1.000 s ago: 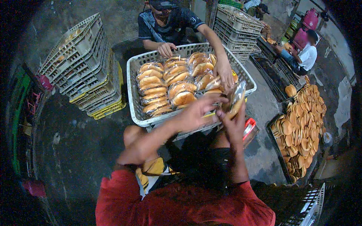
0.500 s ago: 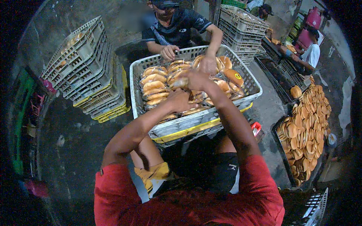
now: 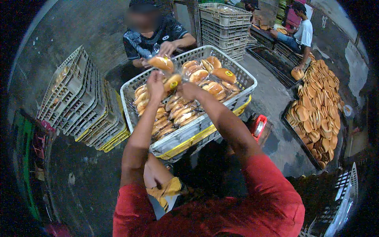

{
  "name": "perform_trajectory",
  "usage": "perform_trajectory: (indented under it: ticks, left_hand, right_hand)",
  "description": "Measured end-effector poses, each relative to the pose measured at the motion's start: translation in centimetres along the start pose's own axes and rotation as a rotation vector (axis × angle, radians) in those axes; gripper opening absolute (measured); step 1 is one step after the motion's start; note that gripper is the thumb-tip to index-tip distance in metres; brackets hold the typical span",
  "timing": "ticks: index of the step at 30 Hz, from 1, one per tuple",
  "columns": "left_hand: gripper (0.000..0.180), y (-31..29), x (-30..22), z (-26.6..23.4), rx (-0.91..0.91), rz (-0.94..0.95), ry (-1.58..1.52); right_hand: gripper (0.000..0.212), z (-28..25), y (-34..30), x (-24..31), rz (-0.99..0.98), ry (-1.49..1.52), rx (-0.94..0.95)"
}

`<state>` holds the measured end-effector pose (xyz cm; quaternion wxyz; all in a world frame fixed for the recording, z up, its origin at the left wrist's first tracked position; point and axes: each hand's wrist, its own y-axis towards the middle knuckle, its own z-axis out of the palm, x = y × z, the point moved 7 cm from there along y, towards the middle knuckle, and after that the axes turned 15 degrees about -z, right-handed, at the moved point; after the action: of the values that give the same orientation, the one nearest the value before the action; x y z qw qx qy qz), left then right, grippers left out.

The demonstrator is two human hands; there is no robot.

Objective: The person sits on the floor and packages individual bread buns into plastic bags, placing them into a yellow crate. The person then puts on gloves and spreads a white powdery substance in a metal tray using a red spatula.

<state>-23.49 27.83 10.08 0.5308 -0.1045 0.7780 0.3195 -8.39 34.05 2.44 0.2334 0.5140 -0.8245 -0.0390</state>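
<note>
A bagged bun (image 3: 172, 83) with a yellow label is between my hands, above a grey plastic crate (image 3: 253, 83). My left hand (image 3: 155, 86) is closed, its fingers pinched at the left end of the bag. At the bag's other side is my right hand (image 3: 189, 91), curled and slightly blurred, its fingertips partly hidden. Below them, bagged buns (image 3: 183, 112) stand in rows in the crate. Another labelled bun (image 3: 224, 74) lies on top at the right. Across the crate, a person in a dark patterned shirt holds a bagged bun (image 3: 161, 63) over the far left rim.
Stacked crates (image 3: 75, 100) rise at left, with another stack (image 3: 225, 29) at the back. On the right, a large heap of unwrapped buns (image 3: 318, 106) covers a tray. A red tape dispenser (image 3: 259, 127) sits beside the crate. Two other people work far right.
Both my hands have risen from the buns, and a labelled bun is now between them. The person opposite has drawn back from the crate with a bagged bun. My view has shifted right.
</note>
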Motion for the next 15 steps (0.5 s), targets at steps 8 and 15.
perform_trajectory:
  ticks: [8,15]
  left_hand:
    - [0.035,-14.4,-9.0,0.3,0.328,-0.248,-0.760]
    - [0.062,-23.9,-8.8,3.1,0.645,-0.365,-0.359]
  right_hand:
    - [0.043,-5.0,-9.2,5.9,0.362,1.477,-1.201]
    - [0.031,-8.2,-22.9,12.5,0.250,0.424,-1.009]
